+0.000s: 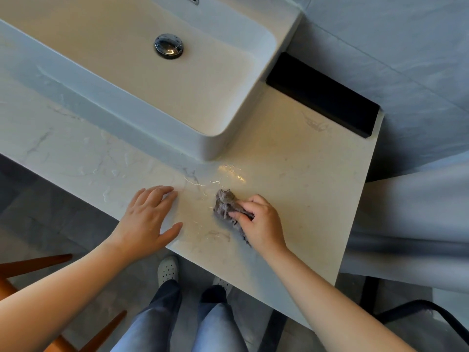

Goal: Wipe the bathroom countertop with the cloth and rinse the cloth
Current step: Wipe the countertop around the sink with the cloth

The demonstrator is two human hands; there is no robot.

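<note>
A crumpled grey cloth (225, 203) lies on the pale marble countertop (299, 174), near its front edge. My right hand (261, 222) presses down on the cloth with fingers curled over it, hiding its near half. My left hand (148, 215) rests flat on the countertop to the left of the cloth, fingers spread, holding nothing. Wet streaks glisten on the stone just beyond the cloth. A white rectangular basin (142, 80) with a chrome drain plug (168, 45) sits on the counter behind both hands.
A black box-shaped object (322, 95) sits on the counter to the right of the basin, against the wall. A wooden stool (30, 273) stands at the lower left on the floor. A black wire frame (426, 313) is at the lower right. My legs and shoes are below the counter edge.
</note>
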